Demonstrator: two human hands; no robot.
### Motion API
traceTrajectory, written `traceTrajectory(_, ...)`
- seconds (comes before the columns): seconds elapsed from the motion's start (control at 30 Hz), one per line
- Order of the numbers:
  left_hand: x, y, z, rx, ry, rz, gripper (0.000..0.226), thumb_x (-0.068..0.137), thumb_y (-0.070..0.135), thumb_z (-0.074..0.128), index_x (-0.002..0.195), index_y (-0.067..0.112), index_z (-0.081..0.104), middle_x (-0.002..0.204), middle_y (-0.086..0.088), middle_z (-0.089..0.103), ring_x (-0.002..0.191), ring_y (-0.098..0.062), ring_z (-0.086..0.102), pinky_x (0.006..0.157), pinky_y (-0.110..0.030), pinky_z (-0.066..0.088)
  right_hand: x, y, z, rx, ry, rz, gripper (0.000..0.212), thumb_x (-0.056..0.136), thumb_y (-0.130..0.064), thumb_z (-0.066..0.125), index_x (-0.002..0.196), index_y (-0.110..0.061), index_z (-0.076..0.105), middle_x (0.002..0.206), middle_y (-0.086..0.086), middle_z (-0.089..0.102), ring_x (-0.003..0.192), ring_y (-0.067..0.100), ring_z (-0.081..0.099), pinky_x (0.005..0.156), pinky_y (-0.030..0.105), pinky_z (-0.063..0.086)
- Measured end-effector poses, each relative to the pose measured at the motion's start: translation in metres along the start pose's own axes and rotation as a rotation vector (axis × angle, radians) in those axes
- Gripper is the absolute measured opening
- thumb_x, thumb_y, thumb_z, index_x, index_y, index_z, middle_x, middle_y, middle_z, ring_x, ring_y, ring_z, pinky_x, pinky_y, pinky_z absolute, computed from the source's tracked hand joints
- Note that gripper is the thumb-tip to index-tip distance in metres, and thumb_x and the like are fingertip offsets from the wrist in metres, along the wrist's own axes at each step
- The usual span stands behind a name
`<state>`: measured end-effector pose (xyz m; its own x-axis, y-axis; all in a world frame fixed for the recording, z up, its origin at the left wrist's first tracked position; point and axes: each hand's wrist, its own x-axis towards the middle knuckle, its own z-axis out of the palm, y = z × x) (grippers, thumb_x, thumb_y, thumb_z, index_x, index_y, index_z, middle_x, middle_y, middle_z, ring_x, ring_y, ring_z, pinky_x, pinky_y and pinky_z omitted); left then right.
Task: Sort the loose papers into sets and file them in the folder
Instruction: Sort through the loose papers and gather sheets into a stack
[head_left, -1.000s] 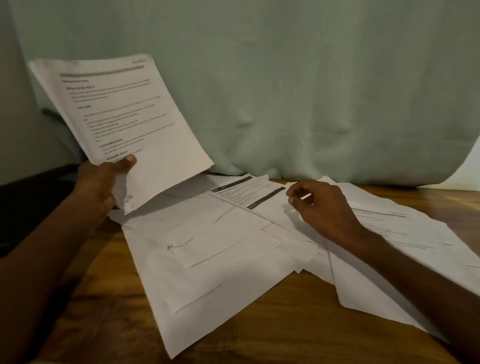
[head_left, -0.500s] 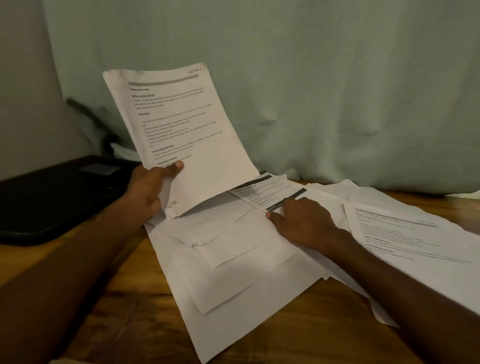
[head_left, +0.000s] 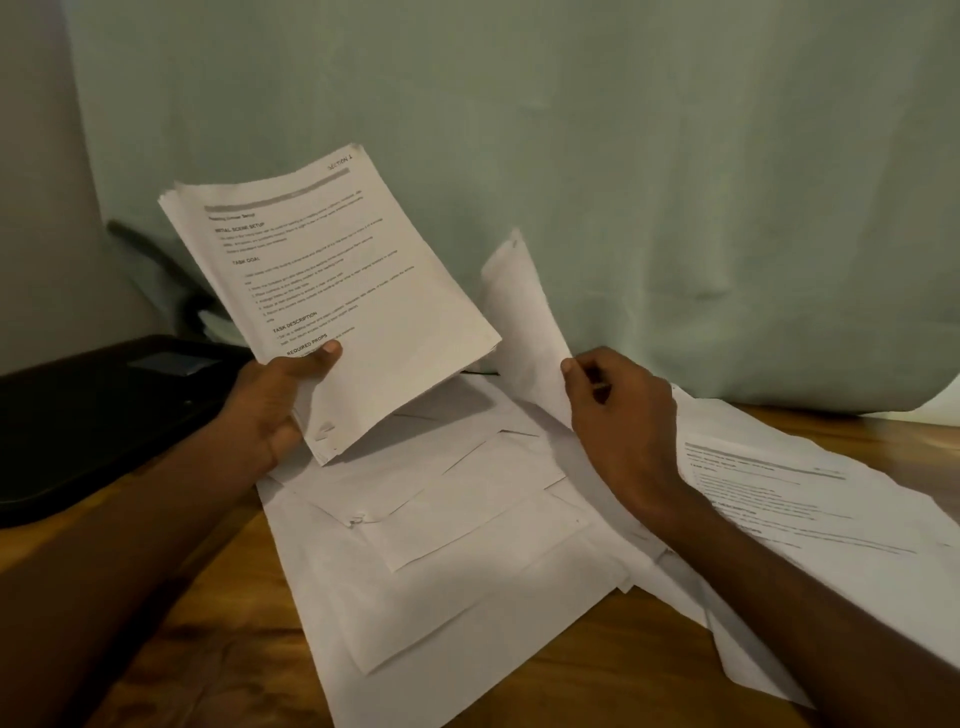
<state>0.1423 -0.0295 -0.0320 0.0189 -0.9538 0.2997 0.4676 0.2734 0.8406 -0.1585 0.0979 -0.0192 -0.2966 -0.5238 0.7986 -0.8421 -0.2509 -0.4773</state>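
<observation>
Head view: both hands hold paper above the loose sheets (head_left: 447, 561) on the table.
Left hand (head_left: 270, 400) grips the printed stack (head_left: 332, 280) at frame centre-left, thumb on top; right hand (head_left: 618, 410) pinches a raised single sheet (head_left: 524, 322) at its edge.

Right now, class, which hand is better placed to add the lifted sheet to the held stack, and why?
The right hand. It already pinches the lifted sheet just beside the stack, which the left hand grips and holds up, so the left is occupied.
</observation>
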Motion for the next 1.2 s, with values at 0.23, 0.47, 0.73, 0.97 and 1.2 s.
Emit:
traceTrajectory(0.23, 0.001, 0.002, -0.005, -0.008, 0.038, -0.016, 0.053, 0.08, 0.011, 0.081, 0.13, 0.021, 0.067, 0.123, 0.002, 0.074, 0.115, -0.022, 0.069, 0.098, -0.045, 0.055, -0.017, -0.008, 0.009, -0.49, -0.489, -0.152, 0.021, 0.099, -0.024, 0.061, 0.117, -0.019, 0.07, 0.115, 0.001, 0.072, 0.095, 0.021, 0.066, 0.072, 0.028, 0.048)
traceTrajectory(0.47, 0.012, 0.005, -0.02, -0.009, 0.176, -0.064, 0.046, 0.079, 0.014, 0.086, 0.122, 0.022, 0.072, 0.116, 0.003, 0.076, 0.109, -0.023, 0.072, 0.098, -0.05, 0.055, -0.013, 0.0, -0.001, -0.776, -0.498, -0.006, 0.015, 0.091, -0.021, 0.059, 0.105, -0.02, 0.063, 0.102, 0.002, 0.066, 0.084, 0.024, 0.059, 0.069, 0.03, 0.038)
traceTrajectory(0.73, 0.004, 0.012, -0.015, -0.006, 0.283, -0.036, 0.042, 0.081, 0.011, 0.085, 0.119, 0.02, 0.071, 0.113, 0.003, 0.076, 0.105, -0.021, 0.072, 0.097, -0.045, 0.057, -0.013, -0.012, -0.004, -0.88, -0.68, 0.006, 0.032, 0.093, -0.031, 0.06, 0.122, -0.019, 0.056, 0.119, 0.003, 0.059, 0.11, 0.025, 0.06, 0.084, 0.036, 0.045)
traceTrajectory(0.97, -0.003, 0.016, -0.01, -0.018, 0.322, -0.02, 0.037, 0.087, 0.01, 0.08, 0.119, 0.021, 0.067, 0.105, 0.006, 0.072, 0.097, -0.017, 0.068, 0.071, -0.033, 0.056, 0.001, -0.044, 0.056, -0.368, -0.753, -0.221, 0.043, 0.092, -0.015, 0.052, 0.133, -0.023, 0.06, 0.135, -0.001, 0.061, 0.126, 0.023, 0.055, 0.103, 0.041, 0.045)
traceTrajectory(1.2, 0.0, 0.02, -0.016, -0.061, 0.388, 0.029, 0.045, 0.088, 0.013, 0.08, 0.13, 0.017, 0.063, 0.11, 0.007, 0.071, 0.093, -0.013, 0.069, 0.055, -0.021, 0.055, 0.024, -0.049, 0.149, -0.331, -0.95, -0.017, 0.091, 0.085, -0.082, 0.048, 0.15, -0.019, 0.04, 0.153, 0.005, 0.045, 0.136, 0.028, 0.046, 0.11, 0.049, 0.039)
